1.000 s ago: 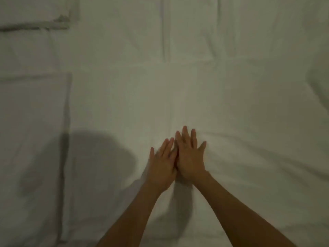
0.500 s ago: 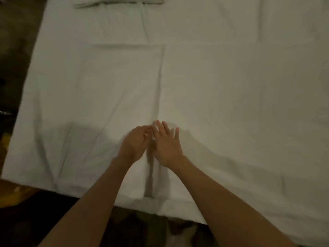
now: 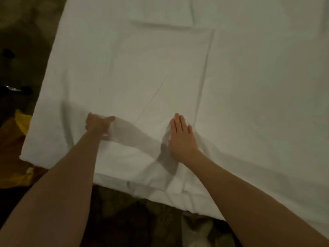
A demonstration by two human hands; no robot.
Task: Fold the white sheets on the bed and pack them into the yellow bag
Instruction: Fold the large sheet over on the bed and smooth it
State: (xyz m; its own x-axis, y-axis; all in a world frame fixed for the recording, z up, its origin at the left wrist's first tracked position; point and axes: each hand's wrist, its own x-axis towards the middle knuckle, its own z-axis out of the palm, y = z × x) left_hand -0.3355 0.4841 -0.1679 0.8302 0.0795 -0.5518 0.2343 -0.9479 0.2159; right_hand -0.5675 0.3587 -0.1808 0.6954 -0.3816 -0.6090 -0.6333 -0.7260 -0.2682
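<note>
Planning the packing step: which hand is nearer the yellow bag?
Left. The left hand grips a raised fold of the white sheet near the bed's left side, closer to the yellow bag on the floor. The right hand presses flat farther right.

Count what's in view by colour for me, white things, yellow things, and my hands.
White: 2, the sheet being folded and a folded sheet at the far end.
Yellow: 1, the yellow bag on the floor.
Hands: 2, left hand and right hand.
Total: 5
</note>
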